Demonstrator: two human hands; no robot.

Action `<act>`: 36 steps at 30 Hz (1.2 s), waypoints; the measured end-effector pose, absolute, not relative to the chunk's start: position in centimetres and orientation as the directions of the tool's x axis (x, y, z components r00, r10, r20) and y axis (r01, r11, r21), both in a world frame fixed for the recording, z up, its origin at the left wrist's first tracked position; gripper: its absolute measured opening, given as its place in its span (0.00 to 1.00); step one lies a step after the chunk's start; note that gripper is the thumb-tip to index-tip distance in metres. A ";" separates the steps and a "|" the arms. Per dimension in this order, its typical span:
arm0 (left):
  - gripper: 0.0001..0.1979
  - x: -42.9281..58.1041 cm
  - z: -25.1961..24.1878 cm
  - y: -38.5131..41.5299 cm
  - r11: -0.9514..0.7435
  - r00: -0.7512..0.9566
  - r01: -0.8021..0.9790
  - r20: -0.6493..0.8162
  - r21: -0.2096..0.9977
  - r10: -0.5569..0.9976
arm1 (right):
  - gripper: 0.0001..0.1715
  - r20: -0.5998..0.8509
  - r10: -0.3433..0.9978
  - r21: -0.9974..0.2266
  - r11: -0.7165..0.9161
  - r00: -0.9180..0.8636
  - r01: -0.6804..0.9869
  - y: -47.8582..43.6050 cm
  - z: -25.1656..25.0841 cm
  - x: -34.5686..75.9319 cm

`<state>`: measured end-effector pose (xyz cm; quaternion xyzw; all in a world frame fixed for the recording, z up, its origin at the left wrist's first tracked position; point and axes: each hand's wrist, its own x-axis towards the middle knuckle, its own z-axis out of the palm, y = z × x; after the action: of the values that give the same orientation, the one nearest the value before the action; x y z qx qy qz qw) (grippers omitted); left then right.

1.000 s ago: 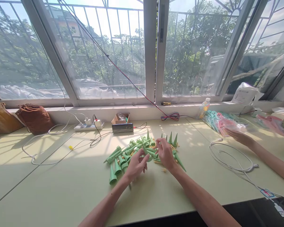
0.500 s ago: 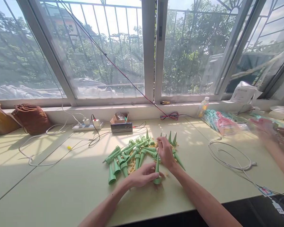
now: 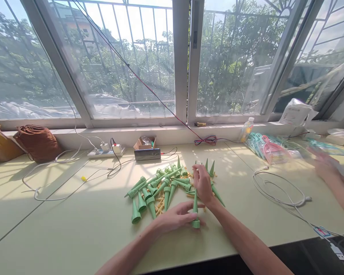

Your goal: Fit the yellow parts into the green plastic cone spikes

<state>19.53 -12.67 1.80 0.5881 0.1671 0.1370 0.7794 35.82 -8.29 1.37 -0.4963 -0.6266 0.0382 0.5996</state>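
Note:
My left hand is closed on a green plastic watering spike, which stands point up with its round collar at the bottom. Just above it, my right hand has its fingers curled together; whether a small piece is between them is hidden. Left of both hands lies a heap of green spikes, mixed with small yellow-tan plastic pieces. Beyond my right hand, a few more spikes stand upright, and one lying spike sticks out beside my right wrist.
Behind the heap are a phone, a small cardboard box and a power strip. A coiled white cable lies to the right. Farther right, another person's hands move near bagged pink and teal items. A brown pouch sits left.
My left hand has moved slightly right and nearer to me with the spike, now more upright. My right hand has shifted a little right. The other person's hands have moved.

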 end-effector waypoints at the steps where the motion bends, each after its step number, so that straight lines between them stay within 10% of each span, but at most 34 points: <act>1: 0.25 19.6 1.7 -12.7 0.289 0.907 -0.021 -0.103 0.957 0.408 | 0.11 0.717 0.664 -0.639 0.506 0.212 0.579 -8.3 1.4 35.8; 36: 0.20 20.0 1.9 -12.8 0.016 0.849 0.050 -0.051 0.999 0.526 | 0.11 0.704 0.681 -0.642 0.489 0.200 0.591 -8.0 0.9 36.2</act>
<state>20.00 -12.84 1.93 0.6793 0.2118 0.1749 0.6805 36.20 -7.98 0.87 -0.5039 -0.6311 0.0385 0.5884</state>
